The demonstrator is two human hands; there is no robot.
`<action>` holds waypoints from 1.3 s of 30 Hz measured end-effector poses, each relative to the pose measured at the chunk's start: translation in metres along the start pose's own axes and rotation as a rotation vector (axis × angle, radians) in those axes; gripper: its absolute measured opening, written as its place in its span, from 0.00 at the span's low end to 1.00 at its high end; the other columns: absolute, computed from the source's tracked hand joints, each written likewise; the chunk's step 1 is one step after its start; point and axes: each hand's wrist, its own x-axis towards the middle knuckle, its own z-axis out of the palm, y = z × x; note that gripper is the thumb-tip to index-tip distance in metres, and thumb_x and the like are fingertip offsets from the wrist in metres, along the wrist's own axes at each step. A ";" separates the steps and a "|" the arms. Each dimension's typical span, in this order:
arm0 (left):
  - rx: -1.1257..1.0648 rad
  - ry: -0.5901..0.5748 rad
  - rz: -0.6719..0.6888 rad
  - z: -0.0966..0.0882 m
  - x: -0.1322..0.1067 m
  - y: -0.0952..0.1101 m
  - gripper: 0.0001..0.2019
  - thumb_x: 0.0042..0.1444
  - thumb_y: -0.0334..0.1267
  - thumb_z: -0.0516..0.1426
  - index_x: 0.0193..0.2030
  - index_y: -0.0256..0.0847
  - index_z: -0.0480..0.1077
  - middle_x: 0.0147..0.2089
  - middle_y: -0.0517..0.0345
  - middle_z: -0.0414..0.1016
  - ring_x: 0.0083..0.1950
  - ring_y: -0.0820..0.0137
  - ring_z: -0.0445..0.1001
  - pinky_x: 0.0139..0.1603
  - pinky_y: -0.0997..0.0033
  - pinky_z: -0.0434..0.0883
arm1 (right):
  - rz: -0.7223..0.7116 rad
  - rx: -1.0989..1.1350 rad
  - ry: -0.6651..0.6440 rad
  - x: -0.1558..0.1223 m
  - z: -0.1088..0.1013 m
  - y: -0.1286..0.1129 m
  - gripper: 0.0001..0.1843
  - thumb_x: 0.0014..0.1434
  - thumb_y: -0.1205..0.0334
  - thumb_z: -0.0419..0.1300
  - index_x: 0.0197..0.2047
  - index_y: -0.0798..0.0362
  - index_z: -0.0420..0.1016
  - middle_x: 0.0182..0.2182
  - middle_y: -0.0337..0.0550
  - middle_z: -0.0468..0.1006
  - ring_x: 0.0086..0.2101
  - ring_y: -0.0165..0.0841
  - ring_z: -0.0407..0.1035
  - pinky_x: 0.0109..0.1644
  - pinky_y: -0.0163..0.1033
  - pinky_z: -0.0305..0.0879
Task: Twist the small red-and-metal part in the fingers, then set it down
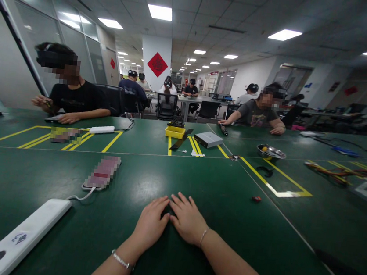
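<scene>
My left hand (151, 222) lies palm down on the green tabletop (125, 179), fingers stretched out, a beaded bracelet at its wrist. Beside it, my right hand (189, 221) rests flat with its fingers spread and a thin bracelet on the wrist. The hands nearly meet at thumbs and fingertips; neither holds anything. To the left of my hands a phone (103, 172) with a blurred screen lies on the table. A white cable (82, 197) joins it to a long white power bank (23, 236) with a dark round spot and handwriting.
Ahead are a yellow tray (175, 132), a grey box (208, 139), a metal bowl (270, 152) and a small red object (256, 199). Bundled wires (328, 171) lie at right. A person (75, 94) sits across at left, another (255, 112) across at right.
</scene>
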 end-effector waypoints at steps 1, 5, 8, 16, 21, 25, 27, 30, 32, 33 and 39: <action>-0.004 -0.010 0.008 0.000 0.000 0.000 0.20 0.49 0.34 0.49 0.51 0.41 0.63 0.56 0.54 0.63 0.57 0.66 0.59 0.58 0.61 0.54 | -0.033 0.007 -0.020 0.000 0.000 -0.002 0.25 0.56 0.52 0.44 0.56 0.47 0.55 0.57 0.42 0.58 0.57 0.39 0.43 0.57 0.52 0.42; -0.050 -0.008 0.003 -0.002 -0.003 0.001 0.20 0.49 0.35 0.50 0.51 0.44 0.63 0.53 0.54 0.67 0.57 0.64 0.60 0.57 0.58 0.56 | 0.122 -0.107 0.133 -0.004 -0.023 0.033 0.23 0.56 0.57 0.45 0.55 0.49 0.59 0.54 0.44 0.61 0.56 0.38 0.47 0.57 0.52 0.41; -0.110 0.003 -0.024 -0.004 -0.004 0.003 0.19 0.48 0.35 0.51 0.50 0.46 0.64 0.53 0.54 0.67 0.56 0.62 0.61 0.57 0.55 0.55 | 0.487 -0.301 0.322 -0.019 -0.049 0.090 0.22 0.54 0.66 0.44 0.53 0.53 0.62 0.53 0.50 0.62 0.56 0.41 0.46 0.56 0.52 0.43; -0.212 -0.012 -0.082 -0.007 -0.004 0.004 0.18 0.48 0.33 0.51 0.48 0.47 0.66 0.45 0.56 0.72 0.49 0.66 0.68 0.54 0.59 0.59 | 0.928 -0.358 0.263 -0.078 -0.065 0.193 0.24 0.46 0.70 0.47 0.47 0.53 0.69 0.50 0.53 0.64 0.50 0.46 0.57 0.48 0.49 0.56; -0.263 -0.055 -0.118 -0.006 -0.004 0.001 0.17 0.47 0.31 0.49 0.45 0.44 0.67 0.43 0.57 0.73 0.45 0.69 0.70 0.48 0.66 0.64 | 0.958 -0.280 0.244 -0.077 -0.064 0.193 0.22 0.47 0.70 0.45 0.43 0.53 0.72 0.43 0.52 0.71 0.41 0.42 0.65 0.42 0.45 0.61; -0.256 -0.061 -0.093 -0.006 -0.004 0.002 0.15 0.48 0.32 0.49 0.43 0.45 0.68 0.43 0.57 0.73 0.45 0.69 0.70 0.48 0.65 0.64 | 0.976 -0.233 0.252 -0.072 -0.066 0.184 0.20 0.51 0.64 0.44 0.45 0.52 0.69 0.41 0.51 0.72 0.39 0.41 0.66 0.39 0.44 0.61; -0.246 -0.057 -0.080 -0.007 -0.004 0.003 0.14 0.48 0.32 0.49 0.42 0.45 0.68 0.42 0.57 0.73 0.44 0.68 0.70 0.48 0.65 0.64 | 1.017 -0.191 0.260 -0.070 -0.067 0.181 0.20 0.53 0.62 0.43 0.45 0.52 0.68 0.40 0.51 0.72 0.38 0.42 0.66 0.37 0.44 0.61; -0.229 -0.048 -0.070 -0.009 -0.004 0.006 0.13 0.48 0.32 0.50 0.40 0.45 0.69 0.40 0.58 0.73 0.44 0.67 0.70 0.48 0.64 0.64 | 1.044 -0.149 0.263 -0.066 -0.067 0.177 0.19 0.54 0.63 0.42 0.45 0.53 0.66 0.39 0.51 0.72 0.38 0.42 0.66 0.36 0.44 0.60; -0.223 -0.047 -0.066 -0.010 -0.004 0.008 0.12 0.48 0.33 0.50 0.38 0.45 0.70 0.39 0.58 0.74 0.44 0.67 0.70 0.47 0.65 0.64 | 1.023 -0.133 0.279 -0.063 -0.067 0.175 0.18 0.55 0.63 0.41 0.45 0.54 0.66 0.39 0.51 0.72 0.39 0.41 0.66 0.38 0.43 0.60; -0.225 -0.047 -0.065 -0.011 -0.004 0.009 0.12 0.48 0.33 0.50 0.37 0.45 0.70 0.39 0.58 0.74 0.43 0.67 0.70 0.47 0.65 0.64 | 1.002 -0.125 0.303 -0.061 -0.067 0.173 0.18 0.55 0.64 0.41 0.45 0.54 0.65 0.40 0.51 0.72 0.40 0.41 0.65 0.39 0.43 0.60; -0.316 -0.037 -0.086 -0.011 -0.004 0.010 0.11 0.52 0.40 0.48 0.40 0.44 0.68 0.39 0.58 0.74 0.41 0.68 0.71 0.44 0.68 0.66 | 0.556 -0.058 0.418 -0.031 -0.058 0.123 0.16 0.55 0.66 0.44 0.43 0.55 0.67 0.41 0.49 0.70 0.43 0.36 0.62 0.46 0.42 0.59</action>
